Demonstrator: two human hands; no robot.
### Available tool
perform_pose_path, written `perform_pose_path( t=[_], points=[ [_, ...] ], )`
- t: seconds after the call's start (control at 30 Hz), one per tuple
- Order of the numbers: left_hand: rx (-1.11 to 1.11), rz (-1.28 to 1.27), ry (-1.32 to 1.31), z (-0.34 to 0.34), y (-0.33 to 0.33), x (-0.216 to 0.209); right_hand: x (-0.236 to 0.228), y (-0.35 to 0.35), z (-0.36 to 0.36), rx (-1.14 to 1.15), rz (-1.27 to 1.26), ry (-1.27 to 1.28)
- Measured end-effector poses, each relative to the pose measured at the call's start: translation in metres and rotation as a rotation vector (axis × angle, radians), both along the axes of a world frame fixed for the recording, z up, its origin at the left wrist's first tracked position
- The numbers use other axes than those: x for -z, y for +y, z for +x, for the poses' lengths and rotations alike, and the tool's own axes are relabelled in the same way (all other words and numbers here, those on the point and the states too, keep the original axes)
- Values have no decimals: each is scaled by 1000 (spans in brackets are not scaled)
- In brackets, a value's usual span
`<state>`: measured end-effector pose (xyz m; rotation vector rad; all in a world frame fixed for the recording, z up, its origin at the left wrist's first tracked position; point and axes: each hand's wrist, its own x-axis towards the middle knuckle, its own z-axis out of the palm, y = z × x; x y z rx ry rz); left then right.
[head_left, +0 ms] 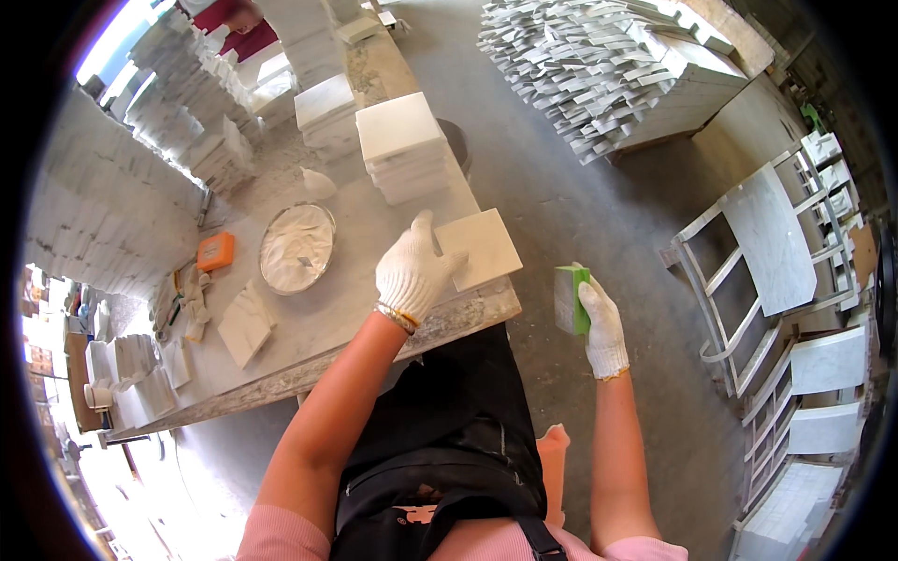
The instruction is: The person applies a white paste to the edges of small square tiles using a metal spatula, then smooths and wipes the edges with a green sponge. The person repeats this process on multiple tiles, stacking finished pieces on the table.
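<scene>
Both my hands wear white knitted gloves. My left hand [413, 266] grips the left side of a square white stone tile [480, 249] at the near right corner of the worktable. Its thumb lies on the tile and the fingers reach along the edge. To the right, over the floor and apart from the tile, my right hand [601, 323] holds a hand sanding block [572, 301] with a green back and a grey face. Beyond the tile stands a stack of white tiles [400, 136].
The worktable [365, 329] bears a round dish of white powder [297, 248], an orange block [215, 251], a loose tile [246, 324] and tall slab stacks [112, 196]. Stone strips [599, 70] are piled across the floor. Metal racks [739, 280] with slabs stand at right. Another person [251, 23] is at far left.
</scene>
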<state>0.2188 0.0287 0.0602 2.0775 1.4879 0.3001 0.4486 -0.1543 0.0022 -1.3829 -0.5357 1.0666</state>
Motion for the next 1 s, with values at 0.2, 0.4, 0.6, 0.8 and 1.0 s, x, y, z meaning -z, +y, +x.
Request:
perform_pose_path(
  t=[0.2,0.4,0.6,0.8,1.0],
  points=[
    [278,323,5,3,-9,8,-21,45,-9,-103,24,-52],
    [334,411,-92,7,-8,34,-35,78,-21,-183,-23,-161],
    [339,413,-117,12,-5,35,5,108,-30,-80,-14,-216],
    [311,434,-140,9,-5,41,-42,87,-43,-158,-100,-207],
    [328,450,-161,14,-3,35,-8,112,-39,-48,-52,-252]
  ],
)
